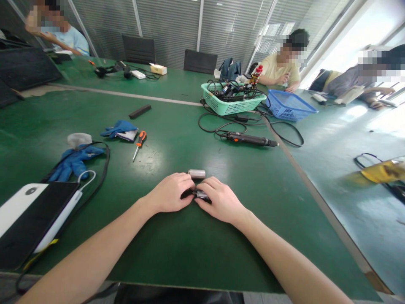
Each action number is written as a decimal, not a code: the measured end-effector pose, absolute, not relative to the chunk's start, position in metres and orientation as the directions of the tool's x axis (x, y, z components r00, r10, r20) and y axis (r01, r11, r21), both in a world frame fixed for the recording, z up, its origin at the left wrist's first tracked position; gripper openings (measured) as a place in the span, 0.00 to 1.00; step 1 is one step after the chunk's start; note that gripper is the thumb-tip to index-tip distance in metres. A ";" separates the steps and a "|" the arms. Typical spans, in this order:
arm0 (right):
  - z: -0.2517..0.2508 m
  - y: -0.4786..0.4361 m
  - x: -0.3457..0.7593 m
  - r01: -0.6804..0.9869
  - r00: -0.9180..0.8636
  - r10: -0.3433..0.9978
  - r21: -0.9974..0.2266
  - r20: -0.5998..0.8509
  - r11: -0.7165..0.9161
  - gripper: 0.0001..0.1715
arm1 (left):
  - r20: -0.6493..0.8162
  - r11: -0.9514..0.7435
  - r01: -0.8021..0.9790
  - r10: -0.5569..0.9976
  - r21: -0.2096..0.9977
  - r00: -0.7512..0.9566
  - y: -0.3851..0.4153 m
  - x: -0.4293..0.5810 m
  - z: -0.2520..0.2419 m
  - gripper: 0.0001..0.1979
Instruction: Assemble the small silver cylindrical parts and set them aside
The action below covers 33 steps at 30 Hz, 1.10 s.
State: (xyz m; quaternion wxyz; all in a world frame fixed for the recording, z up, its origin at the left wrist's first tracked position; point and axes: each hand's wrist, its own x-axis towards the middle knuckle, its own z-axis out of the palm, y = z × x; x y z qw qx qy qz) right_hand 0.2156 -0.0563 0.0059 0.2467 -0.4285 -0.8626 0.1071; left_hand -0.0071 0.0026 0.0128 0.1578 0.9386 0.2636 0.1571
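Both hands low over the table (177, 253), close together in front of me. My left hand (177, 192) is curled, fingers bent over and thumb beneath, closed on the black end of a small part (201, 194). My right hand (220, 198) is likewise curled, fingers and thumb closed about its silver end. The part sits between the two hands, mostly covered by my fingers; cannot tell whether it is one piece or two.

Just beyond my fingertips: a silver cylinder (196, 173), lying on its side, near both hands.

Farther left: screwdriver (139, 143), orange-and-black handle, tip pointing toward me; a blue glove (118, 128) beside it; a black bar (140, 111) beyond. Nearer on the left, a white-and-black device (36, 223) with a cable.

Ahead, to the right: power driver (251, 139), lying flat, corded. Behind it, a green basket (224, 107) heaped with cables and tools, next to a blue basket (292, 110). A person in yellow (268, 71) sits beyond the baskets. Yellow object (384, 170) at far right, blurred; identity unclear.
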 end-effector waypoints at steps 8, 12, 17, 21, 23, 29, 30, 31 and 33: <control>0.007 -0.056 0.214 0.681 -0.503 0.789 -0.399 0.354 0.614 0.06 | 0.211 -0.814 0.431 0.535 0.389 0.818 0.002 -0.007 0.014 0.03; 0.006 -0.056 0.214 0.676 -0.500 0.792 -0.413 0.351 0.610 0.06 | 0.214 -0.817 0.426 0.530 0.388 0.821 0.002 -0.006 0.013 0.03; 0.004 -0.057 0.214 0.671 -0.483 0.799 -0.435 0.358 0.601 0.07 | 0.221 -0.818 0.427 0.531 0.386 0.818 0.002 -0.005 0.009 0.03; 0.004 -0.057 0.214 0.674 -0.473 0.807 -0.445 0.352 0.589 0.07 | 0.222 -0.814 0.434 0.538 0.387 0.813 0.002 -0.004 0.008 0.03; 0.004 -0.057 0.214 0.677 -0.466 0.813 -0.451 0.350 0.582 0.08 | 0.220 -0.812 0.437 0.542 0.387 0.811 0.002 -0.004 0.009 0.03; 0.004 -0.056 0.214 0.679 -0.457 0.817 -0.456 0.352 0.576 0.09 | 0.219 -0.806 0.446 0.551 0.389 0.805 0.002 -0.003 0.008 0.03; 0.004 -0.056 0.214 0.679 -0.458 0.817 -0.455 0.351 0.576 0.09 | 0.221 -0.806 0.448 0.553 0.387 0.804 0.002 -0.003 0.007 0.03; 0.004 -0.055 0.214 0.680 -0.457 0.817 -0.453 0.352 0.576 0.09 | 0.223 -0.806 0.450 0.554 0.386 0.802 0.002 -0.003 0.006 0.03; 0.005 -0.055 0.214 0.680 -0.456 0.816 -0.452 0.356 0.577 0.10 | 0.224 -0.804 0.454 0.558 0.384 0.799 0.002 -0.003 0.005 0.03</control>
